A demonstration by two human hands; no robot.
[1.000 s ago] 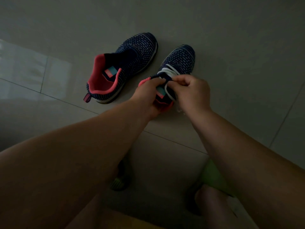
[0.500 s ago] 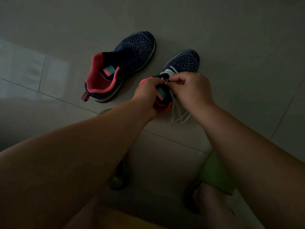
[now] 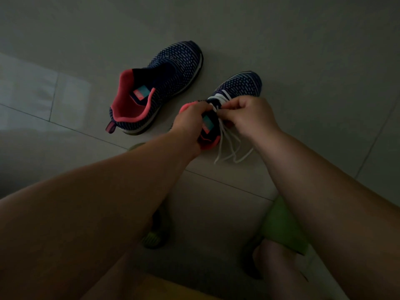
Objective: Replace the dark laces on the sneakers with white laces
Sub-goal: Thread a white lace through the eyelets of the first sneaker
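Observation:
Two navy knit sneakers with pink collars lie on the tiled floor. The left sneaker [image 3: 160, 87] has no lace in it. The right sneaker [image 3: 238, 85] has a white lace [image 3: 227, 146] threaded across its front, and loose ends trail onto the floor at its right side. My left hand [image 3: 190, 122] grips the right sneaker's collar and tongue. My right hand [image 3: 249, 115] pinches the white lace at the tongue, fingertips meeting the left hand's. The heel half of that shoe is mostly hidden by my hands.
Grey floor tiles [image 3: 303, 50] with dark grout lines spread all around. A lime green slipper [image 3: 283, 226] covers my right foot at the bottom right, and another green-tipped slipper [image 3: 154, 237] shows under my left forearm. My bare knee [image 3: 279, 263] is at the bottom.
The right sneaker has turned a little clockwise and shifted right with my hands. The white lace's loose ends have come into view, trailing on the floor. The left sneaker has not moved.

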